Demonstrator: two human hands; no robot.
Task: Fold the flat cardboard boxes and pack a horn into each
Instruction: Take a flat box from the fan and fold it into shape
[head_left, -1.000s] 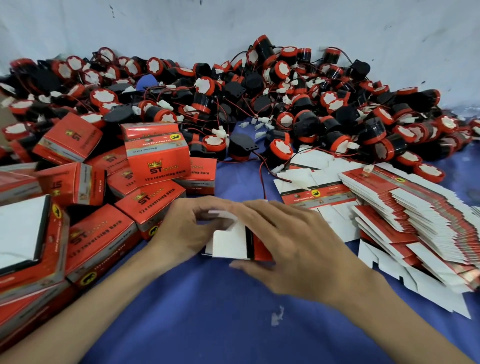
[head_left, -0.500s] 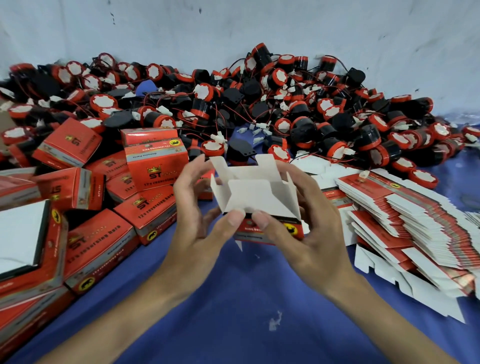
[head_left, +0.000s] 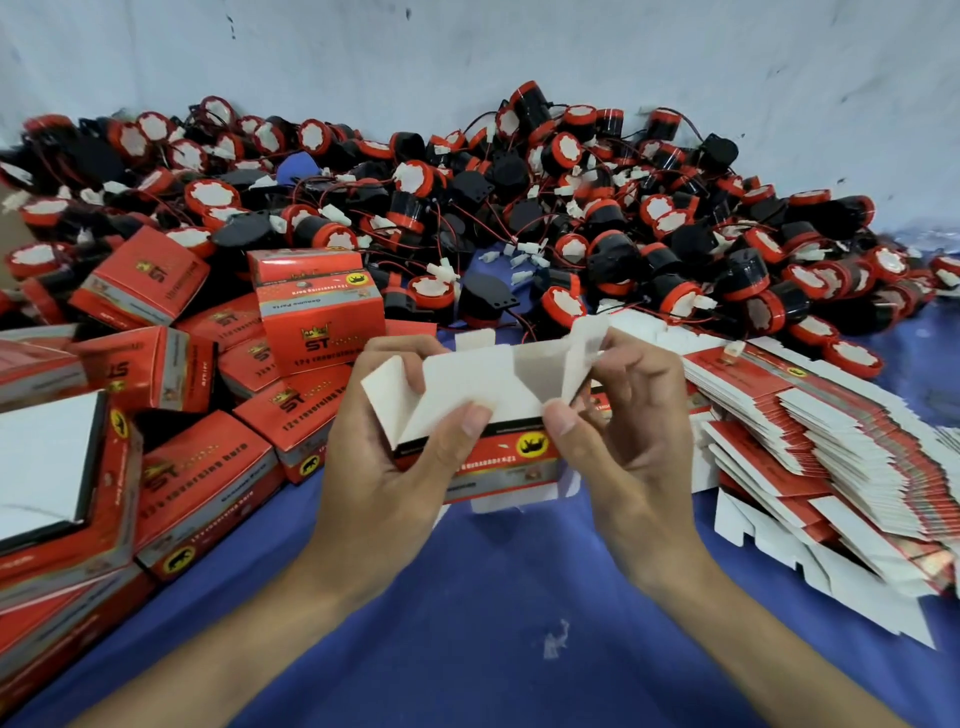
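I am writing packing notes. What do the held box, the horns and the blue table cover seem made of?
Box: thin cardboard, printed red outside, plain white inside; flaps crease sharply. Horns: probably plastic, black and red, slightly shiny. Table cover: seemingly matte blue cloth.

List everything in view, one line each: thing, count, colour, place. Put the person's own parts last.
half-folded box: one, red print outside and white inside, centre, held up with its flaps open
horns: a big heap, black with red rims and white faces, along the back by the wall
folded boxes: many, red, piled on the left
flat boxes: a fanned stack, red and white, on the right
cloth: one, blue, under everything
wall: pale, behind the heap
paper scrap: one, white, on the cloth in front
left grip: bare hand, holds the box's left side
right grip: bare hand, holds its right side
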